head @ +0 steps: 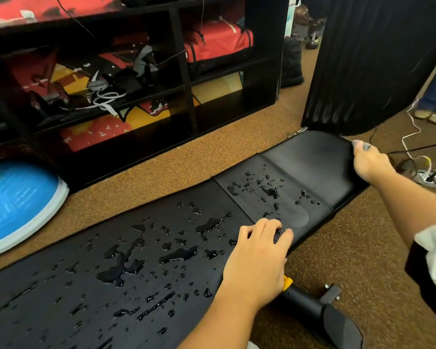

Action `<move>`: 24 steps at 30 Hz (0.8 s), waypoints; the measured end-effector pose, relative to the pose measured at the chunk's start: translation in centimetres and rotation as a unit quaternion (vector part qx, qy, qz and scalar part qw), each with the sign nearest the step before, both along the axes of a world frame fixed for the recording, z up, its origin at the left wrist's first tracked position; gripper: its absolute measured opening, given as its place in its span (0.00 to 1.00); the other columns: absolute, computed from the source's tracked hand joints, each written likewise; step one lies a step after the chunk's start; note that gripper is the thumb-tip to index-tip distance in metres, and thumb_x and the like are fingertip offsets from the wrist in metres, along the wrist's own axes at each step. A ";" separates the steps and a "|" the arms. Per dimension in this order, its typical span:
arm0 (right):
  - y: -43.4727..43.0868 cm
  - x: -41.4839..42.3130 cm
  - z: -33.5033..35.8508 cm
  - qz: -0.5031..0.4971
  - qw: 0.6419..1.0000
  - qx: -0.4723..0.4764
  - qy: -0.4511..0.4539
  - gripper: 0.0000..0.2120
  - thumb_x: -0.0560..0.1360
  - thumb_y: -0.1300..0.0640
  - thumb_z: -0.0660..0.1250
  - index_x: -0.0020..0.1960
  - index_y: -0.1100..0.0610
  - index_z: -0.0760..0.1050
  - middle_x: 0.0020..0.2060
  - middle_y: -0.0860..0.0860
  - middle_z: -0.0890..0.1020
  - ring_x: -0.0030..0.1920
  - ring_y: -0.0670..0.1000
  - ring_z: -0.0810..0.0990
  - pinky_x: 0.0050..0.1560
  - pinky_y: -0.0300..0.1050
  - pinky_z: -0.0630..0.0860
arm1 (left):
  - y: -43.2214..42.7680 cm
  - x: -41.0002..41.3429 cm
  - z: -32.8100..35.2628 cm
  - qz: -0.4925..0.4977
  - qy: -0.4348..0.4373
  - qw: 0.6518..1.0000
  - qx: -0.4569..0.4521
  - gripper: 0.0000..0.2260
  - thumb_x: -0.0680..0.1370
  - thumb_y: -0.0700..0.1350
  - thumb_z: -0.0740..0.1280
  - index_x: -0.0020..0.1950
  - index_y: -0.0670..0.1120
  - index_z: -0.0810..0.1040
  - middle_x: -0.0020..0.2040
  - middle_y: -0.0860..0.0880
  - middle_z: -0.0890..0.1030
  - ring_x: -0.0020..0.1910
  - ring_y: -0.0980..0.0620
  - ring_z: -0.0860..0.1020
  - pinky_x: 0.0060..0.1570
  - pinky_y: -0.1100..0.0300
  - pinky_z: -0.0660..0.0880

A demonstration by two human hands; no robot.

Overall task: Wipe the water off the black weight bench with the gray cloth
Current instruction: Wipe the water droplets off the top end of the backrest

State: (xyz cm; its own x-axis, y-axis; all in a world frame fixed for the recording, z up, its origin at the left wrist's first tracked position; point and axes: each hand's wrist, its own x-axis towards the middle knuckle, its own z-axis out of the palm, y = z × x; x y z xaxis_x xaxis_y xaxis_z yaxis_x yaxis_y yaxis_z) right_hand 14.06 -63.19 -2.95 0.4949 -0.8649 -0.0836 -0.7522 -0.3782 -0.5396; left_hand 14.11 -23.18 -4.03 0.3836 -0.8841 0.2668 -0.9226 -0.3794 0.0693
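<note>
Closest to us, our left hand [258, 250] lies flat and loosely spread on the near edge of the desk [68, 285], holding nothing, its fingertips among the water drops [176, 255], so we judge it could slip on the wet surface or smear the puddles over the edge onto the carpet [378, 253]. Farther off, our right hand [369, 161] is closed on a small bunched gray cloth [361, 144] at the dry far corner, well apart from the water, which may be more than it can soak up.

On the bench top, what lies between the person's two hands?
In the head view, between the left hand and the right hand lies black bench padding: water droplets nearer the left hand, then a dry stretch.
</note>
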 end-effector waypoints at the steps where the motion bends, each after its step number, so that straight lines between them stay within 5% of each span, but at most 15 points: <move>1: 0.4 -0.2 -0.1 -0.019 1.000 0.004 -0.014 0.28 0.81 0.40 0.41 0.71 0.48 0.67 0.74 0.60 0.68 0.73 0.68 0.64 0.73 0.61 0.58 | 0.0 0.0 -0.1 0.000 -0.001 1.000 -0.001 0.25 0.73 0.52 0.72 0.68 0.51 0.71 0.64 0.48 0.72 0.65 0.46 0.70 0.57 0.48 0.73; 5: 3.9 -0.8 -0.9 -0.025 0.998 -0.048 -0.014 0.28 0.80 0.52 0.39 0.74 0.57 0.64 0.74 0.64 0.65 0.74 0.67 0.61 0.74 0.61 0.56 | -0.1 0.0 -0.3 0.000 -0.001 1.000 -0.002 0.27 0.71 0.53 0.74 0.68 0.51 0.71 0.65 0.48 0.72 0.65 0.46 0.70 0.57 0.48 0.73; 11: 12.4 -3.7 -2.6 0.088 0.989 -0.119 -0.001 0.25 0.85 0.52 0.40 0.80 0.52 0.59 0.81 0.53 0.58 0.80 0.59 0.52 0.78 0.59 0.51 | -0.1 0.2 -0.7 0.001 -0.001 1.000 -0.005 0.31 0.69 0.56 0.77 0.69 0.51 0.72 0.65 0.48 0.72 0.65 0.46 0.71 0.57 0.48 0.73; 16: 14.8 -4.6 -1.7 0.063 0.993 -0.035 -0.088 0.23 0.86 0.48 0.46 0.80 0.48 0.60 0.80 0.46 0.60 0.81 0.50 0.50 0.79 0.55 0.50 | -0.2 0.1 -0.7 0.002 0.000 1.000 -0.014 0.29 0.70 0.54 0.76 0.68 0.51 0.73 0.65 0.49 0.73 0.65 0.47 0.71 0.58 0.49 0.74; 24: 12.7 -3.5 0.9 0.084 0.993 -0.038 0.071 0.24 0.86 0.57 0.41 0.82 0.55 0.50 0.81 0.55 0.54 0.81 0.56 0.46 0.78 0.63 0.44 | 0.1 0.3 0.5 -0.003 0.023 1.000 0.005 0.25 0.78 0.52 0.70 0.73 0.50 0.69 0.69 0.48 0.71 0.68 0.46 0.70 0.62 0.48 0.72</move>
State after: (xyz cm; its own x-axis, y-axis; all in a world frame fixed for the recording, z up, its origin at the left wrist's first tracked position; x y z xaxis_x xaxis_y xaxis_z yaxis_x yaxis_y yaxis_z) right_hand 10.54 -50.53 -2.06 0.6199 -0.7783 -0.1000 -0.7422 -0.5401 -0.3967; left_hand 14.36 -23.11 -3.49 0.3895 -0.8894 0.2394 -0.9210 -0.3743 0.1080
